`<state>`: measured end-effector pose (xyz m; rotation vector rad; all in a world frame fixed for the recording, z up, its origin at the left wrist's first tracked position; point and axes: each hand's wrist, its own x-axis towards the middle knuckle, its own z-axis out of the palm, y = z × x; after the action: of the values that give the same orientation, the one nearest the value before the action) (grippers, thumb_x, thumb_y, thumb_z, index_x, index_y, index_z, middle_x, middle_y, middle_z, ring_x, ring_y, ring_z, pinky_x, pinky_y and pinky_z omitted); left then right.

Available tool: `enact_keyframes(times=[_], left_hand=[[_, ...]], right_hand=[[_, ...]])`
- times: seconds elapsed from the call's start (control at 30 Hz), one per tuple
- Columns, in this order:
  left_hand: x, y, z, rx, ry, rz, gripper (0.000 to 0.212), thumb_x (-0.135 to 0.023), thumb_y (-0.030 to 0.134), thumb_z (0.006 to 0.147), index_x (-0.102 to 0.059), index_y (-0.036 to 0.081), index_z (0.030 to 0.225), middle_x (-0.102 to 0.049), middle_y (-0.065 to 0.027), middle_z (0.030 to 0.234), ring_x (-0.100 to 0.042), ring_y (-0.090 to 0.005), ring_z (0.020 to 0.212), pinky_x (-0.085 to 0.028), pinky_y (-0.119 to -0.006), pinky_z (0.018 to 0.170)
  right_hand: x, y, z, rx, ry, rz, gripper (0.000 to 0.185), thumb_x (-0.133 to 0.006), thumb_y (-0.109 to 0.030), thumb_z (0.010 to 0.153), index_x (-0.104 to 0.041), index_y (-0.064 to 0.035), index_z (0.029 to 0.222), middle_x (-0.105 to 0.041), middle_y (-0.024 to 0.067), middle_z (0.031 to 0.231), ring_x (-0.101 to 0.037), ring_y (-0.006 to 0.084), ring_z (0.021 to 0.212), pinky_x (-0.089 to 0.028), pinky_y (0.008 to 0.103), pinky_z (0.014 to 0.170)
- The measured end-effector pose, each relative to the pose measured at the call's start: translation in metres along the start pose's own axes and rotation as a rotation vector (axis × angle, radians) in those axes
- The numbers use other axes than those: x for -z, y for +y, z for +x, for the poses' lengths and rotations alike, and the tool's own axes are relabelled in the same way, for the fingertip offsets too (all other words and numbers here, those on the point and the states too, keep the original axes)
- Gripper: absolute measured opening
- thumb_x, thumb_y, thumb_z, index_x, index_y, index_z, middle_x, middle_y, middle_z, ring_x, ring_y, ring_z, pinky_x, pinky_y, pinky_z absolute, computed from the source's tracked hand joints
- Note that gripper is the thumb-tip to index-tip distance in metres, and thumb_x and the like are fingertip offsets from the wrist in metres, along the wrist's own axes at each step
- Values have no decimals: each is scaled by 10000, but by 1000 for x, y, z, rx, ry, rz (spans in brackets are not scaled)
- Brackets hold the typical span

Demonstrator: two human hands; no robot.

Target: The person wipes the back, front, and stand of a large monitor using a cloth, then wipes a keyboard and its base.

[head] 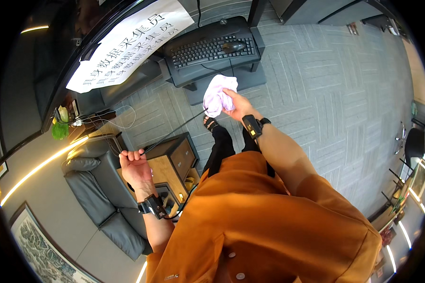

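Observation:
My left hand is raised on the left, its fingers curled around one end of a thin black cable. From there the cable runs taut up to a pale pink cloth. The cloth is bunched in my right hand, with the thumb lying over it. The cable meets the cloth's lower left edge; whether it passes through the folds is hidden. Each wrist wears a strapped black device, one on the left wrist and one on the right wrist.
Ahead, a stand holds a black keyboard with a mouse on it. A large dark screen bearing a printed paper sheet is at upper left. Beside me are a wooden cabinet and a black leather sofa. Grey carpet extends right.

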<state>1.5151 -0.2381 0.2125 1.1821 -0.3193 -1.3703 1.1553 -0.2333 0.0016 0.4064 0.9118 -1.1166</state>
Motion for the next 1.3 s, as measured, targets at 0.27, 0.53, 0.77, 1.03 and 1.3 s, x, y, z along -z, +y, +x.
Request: enact_keyframes(times=[0.27, 0.53, 0.77, 1.03, 1.3], left_hand=[[33, 30, 6, -14, 133, -5, 213, -465, 226, 1077, -505, 99, 911, -436, 12, 758, -404, -154, 675, -484, -369, 826], [101, 35, 36, 143, 196, -23, 264, -440, 245, 1086, -517, 82, 894, -498, -10, 759, -512, -188, 722, -528, -419, 927], [119, 29, 80, 188, 197, 87, 298, -449, 280, 1083, -557, 78, 892, -603, -60, 832, -609, -245, 894, -499, -458, 1023], [111, -7, 82, 165, 250, 44, 304, -439, 291, 1088, -569, 74, 919, -632, -67, 862, -633, -269, 916, -505, -465, 997], [95, -42, 72, 137, 274, 132, 300, -428, 308, 1090, -587, 102, 940, -678, -53, 922, -655, -268, 1046, -473, -417, 991]], right_hand=[[-26, -17, 64, -46, 160, -216, 361, -771, -234, 885, -648, -147, 1213, -712, 10, 1129, -682, 185, 1009, -559, 397, 883], [-44, -18, 87, 4, 325, -449, 481, -816, -332, 834, -633, -148, 1239, -696, 29, 1122, -675, 199, 979, -551, 378, 827], [26, -9, 118, 102, 199, -1144, 639, -867, -502, 736, -731, 33, 1058, -729, 110, 966, -669, 185, 822, -523, 314, 705], [86, -16, 41, -140, 24, -1670, 837, -834, -673, 633, -728, 28, 1078, -733, 187, 1004, -689, 237, 968, -518, 346, 819], [122, -67, 23, 156, 380, -1525, 668, -804, -492, 752, -667, 17, 1162, -729, 198, 1031, -713, 261, 946, -552, 353, 816]])
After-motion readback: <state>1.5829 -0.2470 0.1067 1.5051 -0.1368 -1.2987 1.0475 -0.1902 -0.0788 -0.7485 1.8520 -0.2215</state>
